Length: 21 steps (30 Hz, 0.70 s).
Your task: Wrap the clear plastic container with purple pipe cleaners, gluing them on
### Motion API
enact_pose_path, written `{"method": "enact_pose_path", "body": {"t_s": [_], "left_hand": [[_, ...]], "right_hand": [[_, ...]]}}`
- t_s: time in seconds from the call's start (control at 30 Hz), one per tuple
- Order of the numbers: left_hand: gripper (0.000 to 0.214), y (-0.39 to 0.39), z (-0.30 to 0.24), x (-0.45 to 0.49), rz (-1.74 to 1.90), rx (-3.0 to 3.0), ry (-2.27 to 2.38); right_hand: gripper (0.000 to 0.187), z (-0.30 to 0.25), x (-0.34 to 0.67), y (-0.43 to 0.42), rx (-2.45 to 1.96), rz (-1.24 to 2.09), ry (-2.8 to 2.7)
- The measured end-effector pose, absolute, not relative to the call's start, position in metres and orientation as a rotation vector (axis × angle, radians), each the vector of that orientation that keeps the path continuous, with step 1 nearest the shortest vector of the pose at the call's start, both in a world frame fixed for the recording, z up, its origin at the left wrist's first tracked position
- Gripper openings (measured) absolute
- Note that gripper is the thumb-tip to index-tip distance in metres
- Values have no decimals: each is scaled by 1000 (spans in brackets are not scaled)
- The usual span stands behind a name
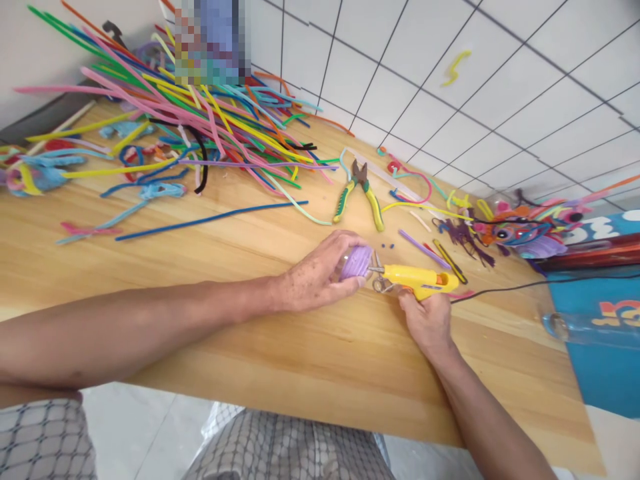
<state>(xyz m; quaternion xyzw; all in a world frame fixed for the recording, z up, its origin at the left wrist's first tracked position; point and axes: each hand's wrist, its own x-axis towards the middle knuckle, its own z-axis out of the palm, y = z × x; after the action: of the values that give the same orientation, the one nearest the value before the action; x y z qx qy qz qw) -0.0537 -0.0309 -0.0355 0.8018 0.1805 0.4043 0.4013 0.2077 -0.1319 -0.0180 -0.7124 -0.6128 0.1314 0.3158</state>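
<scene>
My left hand [320, 273] is closed round a small clear rounded piece wound with purple pipe cleaner [357, 262]; its exact kind is partly hidden by my fingers. My right hand [429, 320] grips a yellow glue gun [417, 278] by its handle. The gun's metal nozzle points left and is at the purple winding; whether it touches, I cannot tell. Just beyond the hands, pliers [359, 193] with green and yellow handles lie spread on the wooden table [280, 360]. Two tiny dark blue bits lie near the nozzle.
A big heap of coloured pipe cleaners [215, 127] covers the back left. A blue pipe cleaner [213, 221] lies in front of it. At right are colourful finished figures [530, 230], a black cord [500, 288] and a clear plastic bottle [595, 330]. A white tiled wall [400, 80] rises behind.
</scene>
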Motion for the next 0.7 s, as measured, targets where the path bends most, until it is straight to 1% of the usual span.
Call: {"method": "enact_pose_path", "body": {"t_s": [0.33, 0.5, 0.6, 0.7], "left_hand": [[46, -31, -35, -53, 1002, 2017, 465], [47, -31, -35, -53, 1003, 2001, 458], [46, -31, -36, -53, 1008, 2000, 450], [46, -30, -36, -53, 1011, 1991, 446]], "right_hand": [[31, -18, 210, -132, -1838, 379, -1591], [23, -21, 214, -131, -1864, 327, -1570], [25, -24, 213, -129, -1852, 283, -1572], [24, -24, 210, -128, -1853, 315, -1554]]}}
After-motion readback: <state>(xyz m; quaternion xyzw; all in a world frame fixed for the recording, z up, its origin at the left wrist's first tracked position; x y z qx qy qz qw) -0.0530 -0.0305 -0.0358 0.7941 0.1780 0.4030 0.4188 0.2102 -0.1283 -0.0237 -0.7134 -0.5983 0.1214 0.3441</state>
